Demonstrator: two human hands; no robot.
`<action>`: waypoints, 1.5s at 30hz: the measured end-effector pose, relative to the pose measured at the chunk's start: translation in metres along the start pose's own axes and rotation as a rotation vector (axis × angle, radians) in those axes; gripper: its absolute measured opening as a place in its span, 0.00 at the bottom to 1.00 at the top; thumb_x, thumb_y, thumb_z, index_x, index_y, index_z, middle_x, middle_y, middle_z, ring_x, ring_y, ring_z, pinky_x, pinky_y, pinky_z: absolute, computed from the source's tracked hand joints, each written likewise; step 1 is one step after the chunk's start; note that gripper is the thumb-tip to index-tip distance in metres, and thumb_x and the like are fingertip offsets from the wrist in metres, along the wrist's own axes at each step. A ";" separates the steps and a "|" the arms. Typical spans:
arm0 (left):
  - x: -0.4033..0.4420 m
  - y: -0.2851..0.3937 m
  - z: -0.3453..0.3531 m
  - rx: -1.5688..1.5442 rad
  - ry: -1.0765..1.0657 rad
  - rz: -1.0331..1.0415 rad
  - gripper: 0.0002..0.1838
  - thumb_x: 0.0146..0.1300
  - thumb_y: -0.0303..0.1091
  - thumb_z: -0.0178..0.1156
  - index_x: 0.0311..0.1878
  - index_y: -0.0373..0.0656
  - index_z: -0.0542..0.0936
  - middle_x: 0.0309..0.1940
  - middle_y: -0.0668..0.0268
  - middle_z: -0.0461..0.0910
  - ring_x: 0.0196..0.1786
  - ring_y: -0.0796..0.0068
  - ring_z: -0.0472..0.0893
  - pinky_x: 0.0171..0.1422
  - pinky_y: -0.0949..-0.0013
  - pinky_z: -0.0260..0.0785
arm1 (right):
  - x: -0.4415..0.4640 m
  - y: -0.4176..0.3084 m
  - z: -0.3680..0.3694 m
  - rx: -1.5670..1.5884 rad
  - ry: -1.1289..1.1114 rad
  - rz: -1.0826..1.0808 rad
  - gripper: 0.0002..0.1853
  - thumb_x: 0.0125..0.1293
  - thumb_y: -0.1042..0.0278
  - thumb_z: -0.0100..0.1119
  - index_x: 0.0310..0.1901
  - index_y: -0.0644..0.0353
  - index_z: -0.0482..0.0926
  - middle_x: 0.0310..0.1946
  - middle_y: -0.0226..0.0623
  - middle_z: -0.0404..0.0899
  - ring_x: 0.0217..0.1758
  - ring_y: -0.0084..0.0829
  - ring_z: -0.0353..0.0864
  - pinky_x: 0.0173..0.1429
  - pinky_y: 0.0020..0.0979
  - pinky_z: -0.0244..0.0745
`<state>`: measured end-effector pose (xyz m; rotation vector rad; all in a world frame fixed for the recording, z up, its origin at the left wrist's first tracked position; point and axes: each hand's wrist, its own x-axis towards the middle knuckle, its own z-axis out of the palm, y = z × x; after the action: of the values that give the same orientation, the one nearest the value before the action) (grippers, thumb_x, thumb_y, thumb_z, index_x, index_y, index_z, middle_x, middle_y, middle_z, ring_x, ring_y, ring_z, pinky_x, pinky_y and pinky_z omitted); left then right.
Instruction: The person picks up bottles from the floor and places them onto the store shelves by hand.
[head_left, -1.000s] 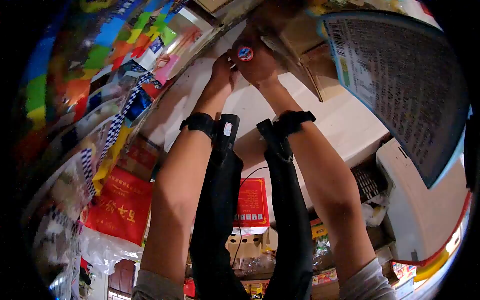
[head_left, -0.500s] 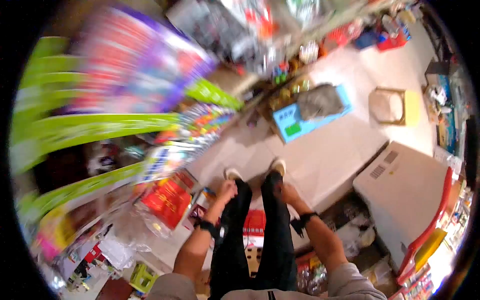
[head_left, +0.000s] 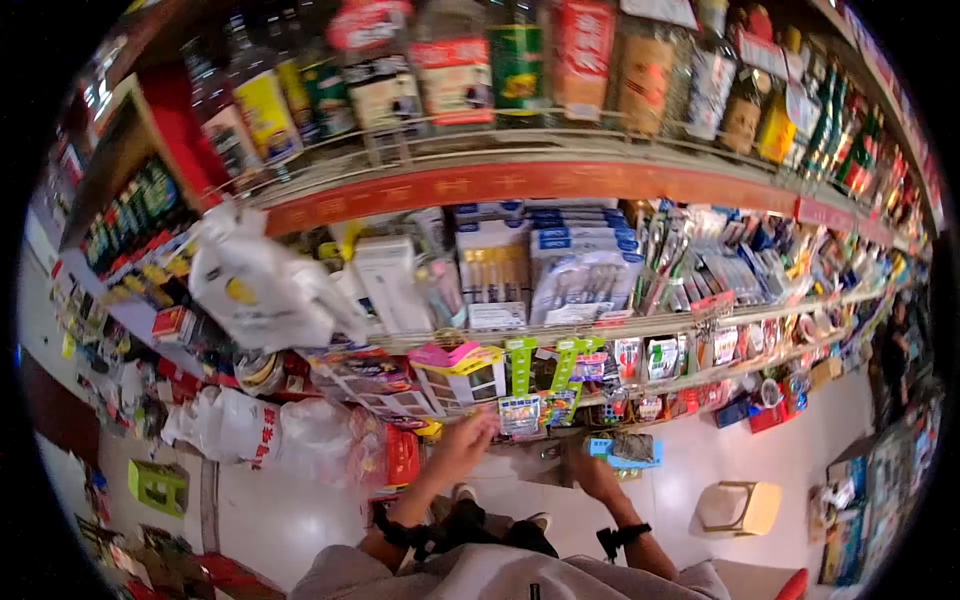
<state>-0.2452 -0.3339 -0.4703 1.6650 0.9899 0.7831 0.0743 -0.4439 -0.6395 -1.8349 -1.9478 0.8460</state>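
Observation:
My left hand (head_left: 465, 445) is raised in front of the lower shelf, beside small hanging packets (head_left: 520, 415). Its fingers are blurred, and I cannot make out whether they touch a packet. To the right, my right hand (head_left: 592, 472) hangs in front of a blue box (head_left: 640, 452) on the floor, its fingers smeared by motion. Both wrists carry black straps. Boxed toothbrushes (head_left: 585, 265) fill the middle shelf, above a pink and yellow display box (head_left: 460, 375).
Bottles (head_left: 450, 70) line the top shelf behind a wire rail. A white plastic bag (head_left: 255, 280) hangs at the left, over wrapped bundles (head_left: 235, 425). A green stool (head_left: 158, 487) stands at lower left, a yellow stool (head_left: 740, 507) at lower right.
The view has swung up from the floor to the shelves. My hands, close together a second ago, are now apart, and my left hand is near the hanging packets.

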 end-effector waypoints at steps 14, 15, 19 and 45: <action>0.026 0.240 -0.278 0.522 0.647 0.915 0.10 0.66 0.23 0.60 0.50 0.36 0.80 0.48 0.53 0.83 0.54 0.50 0.81 0.59 0.56 0.73 | 0.128 -0.510 -0.282 -0.128 0.749 -0.903 0.22 0.65 0.71 0.66 0.60 0.64 0.75 0.52 0.53 0.82 0.52 0.55 0.83 0.57 0.46 0.77; 0.027 0.248 -0.285 0.562 0.655 0.923 0.11 0.66 0.23 0.60 0.52 0.36 0.80 0.51 0.53 0.82 0.56 0.51 0.81 0.62 0.57 0.72 | 0.141 -0.534 -0.288 -0.051 0.763 -0.915 0.23 0.66 0.71 0.65 0.61 0.65 0.74 0.52 0.54 0.82 0.52 0.55 0.83 0.58 0.46 0.77; 0.049 0.266 -0.290 0.686 0.628 0.965 0.16 0.65 0.23 0.61 0.56 0.37 0.79 0.57 0.53 0.80 0.61 0.50 0.80 0.66 0.56 0.72 | 0.213 -0.595 -0.313 0.100 0.963 -1.005 0.24 0.67 0.69 0.63 0.61 0.70 0.71 0.51 0.61 0.80 0.53 0.57 0.82 0.59 0.47 0.77; 0.120 0.241 -0.288 1.030 0.738 1.014 0.26 0.57 0.27 0.62 0.60 0.29 0.74 0.61 0.47 0.77 0.68 0.49 0.74 0.80 0.49 0.57 | 0.453 -0.669 -0.417 -0.180 1.139 -0.321 0.39 0.62 0.44 0.57 0.67 0.66 0.70 0.67 0.52 0.74 0.69 0.53 0.75 0.73 0.42 0.71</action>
<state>-0.3802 -0.1425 -0.1526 2.9637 1.0750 1.8479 -0.2464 0.0858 0.0262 -1.4604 -1.4506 -0.4445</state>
